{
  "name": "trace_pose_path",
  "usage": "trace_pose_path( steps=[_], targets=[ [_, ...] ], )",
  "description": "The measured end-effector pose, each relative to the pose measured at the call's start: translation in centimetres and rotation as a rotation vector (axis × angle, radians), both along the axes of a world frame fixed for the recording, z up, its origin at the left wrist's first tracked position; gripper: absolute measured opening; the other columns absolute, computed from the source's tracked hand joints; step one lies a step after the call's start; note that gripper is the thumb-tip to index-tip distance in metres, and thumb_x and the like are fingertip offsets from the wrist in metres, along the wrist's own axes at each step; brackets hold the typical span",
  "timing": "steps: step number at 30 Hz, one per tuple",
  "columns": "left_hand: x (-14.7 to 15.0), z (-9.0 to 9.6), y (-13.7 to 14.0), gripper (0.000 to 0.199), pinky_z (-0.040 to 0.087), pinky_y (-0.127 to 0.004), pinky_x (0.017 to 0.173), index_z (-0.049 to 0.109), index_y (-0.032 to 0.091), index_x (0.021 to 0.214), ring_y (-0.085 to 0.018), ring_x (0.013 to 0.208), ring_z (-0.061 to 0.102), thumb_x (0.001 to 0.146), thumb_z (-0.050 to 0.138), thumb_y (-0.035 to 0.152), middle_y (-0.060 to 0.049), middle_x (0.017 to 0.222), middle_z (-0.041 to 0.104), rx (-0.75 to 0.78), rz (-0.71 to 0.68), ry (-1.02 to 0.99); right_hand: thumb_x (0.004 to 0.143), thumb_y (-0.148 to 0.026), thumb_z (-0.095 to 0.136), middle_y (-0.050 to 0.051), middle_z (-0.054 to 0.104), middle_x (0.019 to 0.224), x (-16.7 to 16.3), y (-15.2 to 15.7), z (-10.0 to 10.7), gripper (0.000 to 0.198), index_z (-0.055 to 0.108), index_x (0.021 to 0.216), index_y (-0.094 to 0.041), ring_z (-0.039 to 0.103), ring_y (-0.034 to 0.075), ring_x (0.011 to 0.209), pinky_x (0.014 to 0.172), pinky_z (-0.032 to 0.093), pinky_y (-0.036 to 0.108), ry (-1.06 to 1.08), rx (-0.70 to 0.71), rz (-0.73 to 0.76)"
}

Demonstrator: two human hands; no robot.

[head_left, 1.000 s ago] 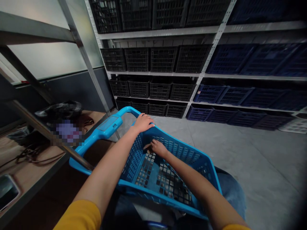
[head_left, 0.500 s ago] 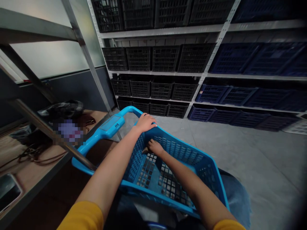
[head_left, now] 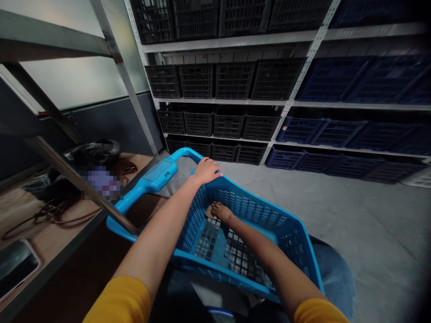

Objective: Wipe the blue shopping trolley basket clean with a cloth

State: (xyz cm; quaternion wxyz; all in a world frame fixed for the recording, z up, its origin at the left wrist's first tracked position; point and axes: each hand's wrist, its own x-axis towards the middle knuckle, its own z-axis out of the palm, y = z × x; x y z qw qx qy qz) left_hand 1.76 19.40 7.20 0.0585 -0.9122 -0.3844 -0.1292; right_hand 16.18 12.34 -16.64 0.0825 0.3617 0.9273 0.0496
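Observation:
A blue plastic shopping basket (head_left: 262, 202) with slotted walls and a grid floor stands tilted before me. My left hand (head_left: 207, 171) is closed over its far left rim, the fingertips bent over the edge. Down inside the basket, my right hand (head_left: 221, 211) presses a small tan piece (head_left: 209, 211), perhaps a cloth or sponge, into the far left corner near the floor. Its fingers are bent over that piece and partly hide it. The basket's blue pull handle (head_left: 160, 175) reaches out to the left.
Metal racks (head_left: 286, 107) hold rows of black crates (head_left: 235, 80) and dark blue crates (head_left: 323, 132) across the grey floor (head_left: 357, 211). On my left, a wooden shelf (head_left: 77, 213) carries a phone (head_left: 18, 264), cords and a dark bag. A metal post (head_left: 87, 193) crosses near the handle.
My right hand has shifted slightly down and right within the corner, and more of the tan piece shows. My left hand keeps its place on the rim. The view has moved a little.

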Motion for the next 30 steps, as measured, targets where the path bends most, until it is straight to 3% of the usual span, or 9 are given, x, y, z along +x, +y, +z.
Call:
trace_pose_path(
  steps=[7,11,14,18,22,26,30],
  targets=[
    [0.1,0.2,-0.2,0.029,0.03,-0.042,0.105,0.075,0.026,0.098,-0.024,0.11,0.058,0.094,0.053,0.044,-0.004,0.104,0.073,0.011,-0.018,0.014,0.097,-0.014,0.05,0.014,0.068,0.116,4.8,-3.4,0.6,0.023,0.068,0.111,-0.013,0.058,0.022,0.115,0.104,0.043,0.039,-0.046,-0.041,-0.021],
    [0.1,0.3,-0.2,0.028,0.033,-0.043,0.104,0.075,0.026,0.098,-0.025,0.109,0.059,0.093,0.054,0.044,-0.004,0.103,0.073,0.023,-0.021,0.031,0.096,-0.013,0.048,0.013,0.069,0.106,7.8,-6.4,1.2,0.024,0.069,0.108,-0.015,0.06,0.025,0.105,0.088,0.048,0.039,-0.131,-0.116,-0.176],
    [0.1,0.2,-0.3,0.029,0.033,-0.045,0.106,0.075,0.026,0.099,-0.026,0.108,0.059,0.094,0.053,0.044,-0.005,0.101,0.072,0.049,-0.021,0.048,0.095,-0.01,0.049,0.013,0.07,0.103,9.5,-8.4,2.2,0.025,0.069,0.109,-0.015,0.062,0.025,0.099,0.084,0.048,0.039,-0.181,-0.112,-0.265],
    [0.1,0.0,-0.9,0.031,0.025,-0.051,0.113,0.074,0.024,0.102,-0.027,0.111,0.057,0.096,0.049,0.041,-0.007,0.103,0.071,0.123,-0.015,0.081,0.096,-0.015,0.05,0.01,0.068,0.103,10.3,-9.2,5.1,0.022,0.068,0.109,-0.017,0.059,0.024,0.1,0.081,0.049,0.034,-0.149,-0.086,-0.247],
    [1.5,-0.5,-1.9,0.029,0.016,-0.056,0.117,0.073,0.024,0.103,-0.026,0.114,0.057,0.097,0.048,0.036,-0.007,0.105,0.071,0.123,-0.103,0.095,0.097,-0.017,0.05,0.011,0.062,0.11,10.3,-8.3,9.5,0.02,0.063,0.112,-0.016,0.054,0.024,0.105,0.081,0.049,0.033,-0.034,0.09,-0.243],
    [3.9,-1.1,-3.1,0.027,0.03,-0.049,0.111,0.07,0.024,0.112,-0.024,0.106,0.063,0.095,0.052,0.035,-0.008,0.107,0.072,0.011,-0.234,0.175,0.098,-0.016,0.048,0.013,0.058,0.114,11.0,-8.0,13.1,0.027,0.057,0.124,-0.016,0.05,0.025,0.104,0.085,0.049,0.035,0.102,0.258,-0.288],
    [5.0,-1.1,-3.8,0.028,0.042,-0.038,0.093,0.069,0.024,0.115,-0.025,0.101,0.065,0.095,0.05,0.03,-0.009,0.104,0.072,-0.005,-0.235,0.209,0.099,-0.017,0.045,0.014,0.056,0.122,11.6,-8.8,15.4,0.033,0.054,0.131,-0.018,0.048,0.025,0.106,0.092,0.047,0.037,0.217,0.336,-0.352]
  ],
)
